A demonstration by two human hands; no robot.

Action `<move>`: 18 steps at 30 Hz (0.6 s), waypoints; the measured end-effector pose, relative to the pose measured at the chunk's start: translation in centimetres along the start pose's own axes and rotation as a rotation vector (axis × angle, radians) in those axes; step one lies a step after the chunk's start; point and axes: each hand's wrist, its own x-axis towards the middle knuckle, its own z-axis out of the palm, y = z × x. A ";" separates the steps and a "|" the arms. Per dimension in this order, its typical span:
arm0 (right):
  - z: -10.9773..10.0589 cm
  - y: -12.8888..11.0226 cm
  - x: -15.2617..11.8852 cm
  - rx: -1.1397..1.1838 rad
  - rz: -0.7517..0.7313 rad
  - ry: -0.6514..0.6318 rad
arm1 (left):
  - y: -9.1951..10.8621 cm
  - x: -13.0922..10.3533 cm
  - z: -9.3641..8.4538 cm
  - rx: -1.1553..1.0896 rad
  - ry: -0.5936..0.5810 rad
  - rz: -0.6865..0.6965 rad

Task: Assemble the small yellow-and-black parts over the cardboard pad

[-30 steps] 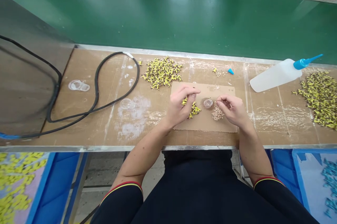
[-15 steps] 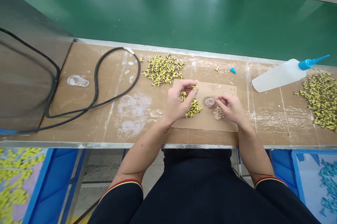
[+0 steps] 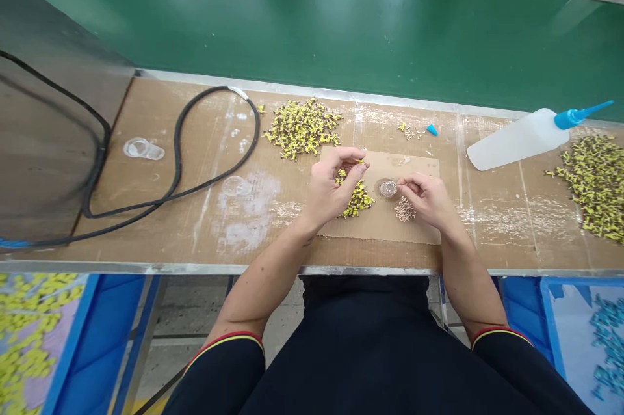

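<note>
My left hand [image 3: 334, 184] pinches a small yellow piece [image 3: 361, 162] between thumb and fingers, above a cardboard sheet [image 3: 390, 231]. Under and beside that hand lies a small heap of yellow and dark pieces [image 3: 358, 200]. My right hand [image 3: 428, 199] is closed in a pinch at the right rim of a small clear round dish [image 3: 388, 189]; whatever its fingertips hold is too small to make out. Just below the dish is a little pile of tiny pinkish-beige parts [image 3: 404, 209].
Larger heaps of yellow pieces lie behind on the left [image 3: 303, 129] and far right [image 3: 597, 187]. A white squeeze bottle [image 3: 519, 140] with a blue nozzle lies at right, near a blue cap [image 3: 431, 130]. A black cable [image 3: 178, 155] loops across the left side.
Both hands stay almost in the same place, the left still with the yellow piece and the right still by the dish. The view shifts very slightly.
</note>
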 end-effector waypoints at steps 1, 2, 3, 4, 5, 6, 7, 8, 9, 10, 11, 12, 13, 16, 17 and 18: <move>0.0 0.0 0.0 -0.001 -0.001 0.002 | 0.0 0.0 0.0 -0.002 0.000 -0.003; 0.0 0.0 0.0 -0.002 -0.002 0.004 | 0.0 0.0 0.0 -0.004 -0.003 -0.008; 0.0 0.0 0.0 -0.003 -0.003 0.005 | 0.0 0.0 0.0 -0.006 -0.007 -0.013; 0.0 0.0 0.0 -0.005 -0.004 0.006 | 0.0 0.0 -0.1 -0.007 -0.011 -0.019; 0.0 0.0 0.0 -0.007 -0.005 0.006 | 0.1 -0.1 -0.1 -0.008 -0.016 -0.025; 0.0 0.1 0.0 -0.009 -0.005 0.007 | 0.1 -0.1 -0.1 -0.008 -0.019 -0.029; 0.0 0.1 0.0 -0.010 -0.006 0.006 | 0.1 -0.1 -0.1 -0.008 -0.023 -0.033; 0.0 0.1 -0.1 -0.011 -0.005 0.006 | 0.1 -0.1 -0.1 -0.008 -0.025 -0.036; 0.0 0.2 -0.1 -0.011 -0.004 0.006 | 0.1 -0.1 -0.2 -0.009 -0.029 -0.039; 0.0 0.2 -0.1 -0.009 -0.004 0.008 | 0.1 -0.1 -0.2 -0.010 -0.035 -0.043; 0.0 0.2 -0.1 -0.003 -0.003 0.010 | 0.1 -0.1 -0.2 -0.011 -0.041 -0.048; 0.0 0.1 -0.1 0.010 -0.002 0.015 | 0.2 0.0 -0.2 -0.012 -0.047 -0.052; -0.1 0.0 -0.1 0.031 0.001 0.025 | 0.2 0.0 -0.2 -0.013 -0.054 -0.055; -0.2 -0.4 -0.4 0.134 0.003 0.073 | 0.3 0.0 -0.2 -0.028 -0.063 -0.045; -0.3 -0.6 -0.5 0.169 -0.004 0.091 | 0.3 0.0 -0.1 -0.038 -0.067 -0.045; -0.3 -0.8 -0.6 0.198 -0.018 0.109 | 0.4 -0.1 0.0 -0.049 -0.074 -0.050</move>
